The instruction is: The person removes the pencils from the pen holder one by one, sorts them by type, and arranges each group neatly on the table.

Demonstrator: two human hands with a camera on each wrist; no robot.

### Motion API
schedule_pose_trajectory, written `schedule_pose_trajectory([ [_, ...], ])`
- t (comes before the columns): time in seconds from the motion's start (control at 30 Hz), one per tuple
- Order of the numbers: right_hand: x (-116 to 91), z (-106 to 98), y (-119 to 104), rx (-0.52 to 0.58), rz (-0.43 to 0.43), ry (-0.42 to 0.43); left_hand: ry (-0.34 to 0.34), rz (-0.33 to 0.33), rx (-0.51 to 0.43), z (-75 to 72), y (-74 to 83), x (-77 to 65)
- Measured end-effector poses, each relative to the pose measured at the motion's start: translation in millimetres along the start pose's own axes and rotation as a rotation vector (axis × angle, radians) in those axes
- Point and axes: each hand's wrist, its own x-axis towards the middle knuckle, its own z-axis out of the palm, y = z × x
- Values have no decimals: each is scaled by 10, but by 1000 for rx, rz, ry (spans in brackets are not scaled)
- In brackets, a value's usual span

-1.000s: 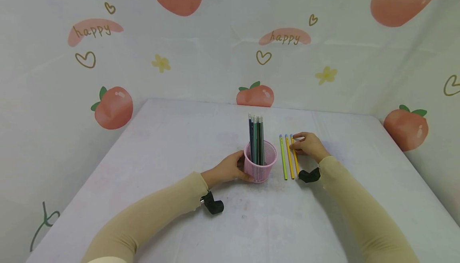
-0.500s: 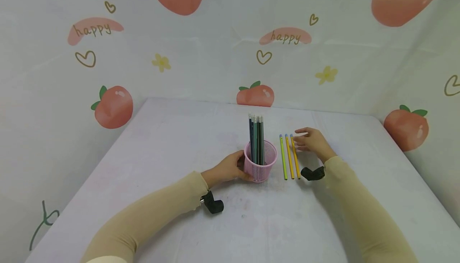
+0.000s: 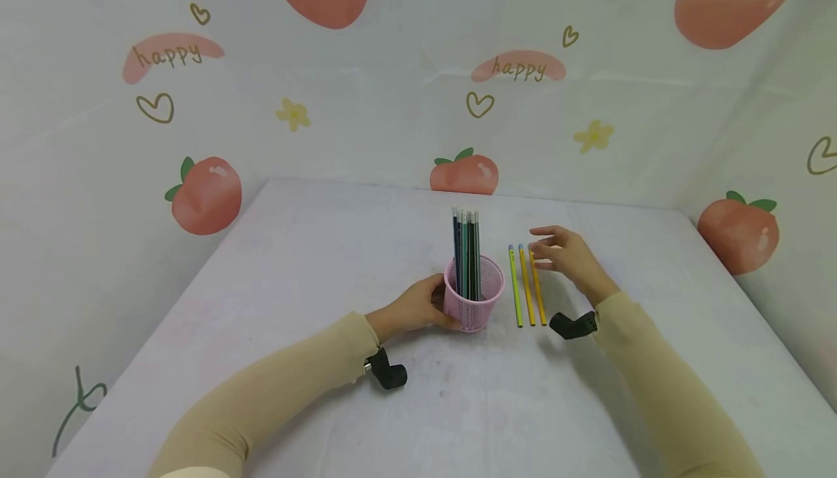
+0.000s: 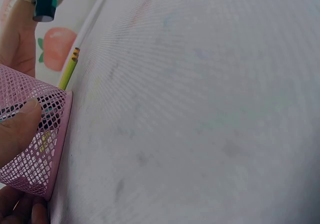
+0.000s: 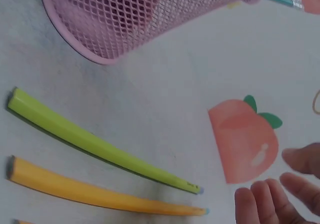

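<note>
A pink mesh pencil cup (image 3: 472,314) stands on the table with several dark pencils (image 3: 467,256) upright inside. My left hand (image 3: 413,306) grips the cup from its left side; in the left wrist view the thumb (image 4: 22,129) lies against the mesh. To the right of the cup are a green pencil (image 3: 516,289) and two yellow pencils, a middle one (image 3: 527,289) and a right one (image 3: 538,293), side by side, eraser ends away from me. Over the eraser end of the right one, my right hand (image 3: 567,254) hovers with loose fingers, holding nothing.
The table (image 3: 327,245) has a pale cover, and behind it hangs a white backdrop (image 3: 392,86) printed with peaches, hearts and flowers. Black wrist cameras, one on the left wrist (image 3: 389,374) and one on the right (image 3: 572,325), stick out below the sleeves.
My right hand has come off the right yellow pencil, rising and shifting slightly right, and its fingers have spread. The left hand and the cup stay put.
</note>
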Motion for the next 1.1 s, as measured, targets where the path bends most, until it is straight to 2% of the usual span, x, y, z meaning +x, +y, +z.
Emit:
schedule_pose_trajectory([
  [0.3, -166, 109, -19, 86, -200, -104, -3, 6, 3, -3, 5, -8],
  [0.53, -275, 200, -6, 54, -312, -236, -7, 4, 6, -7, -11, 2],
  [0.73, -355, 276, 6, 45, -359, -328, -7, 7, 7, -6, -15, 8],
  [1.1, -446, 394, 45, -10, -387, -350, -4, -1, 4, -3, 6, -2],
])
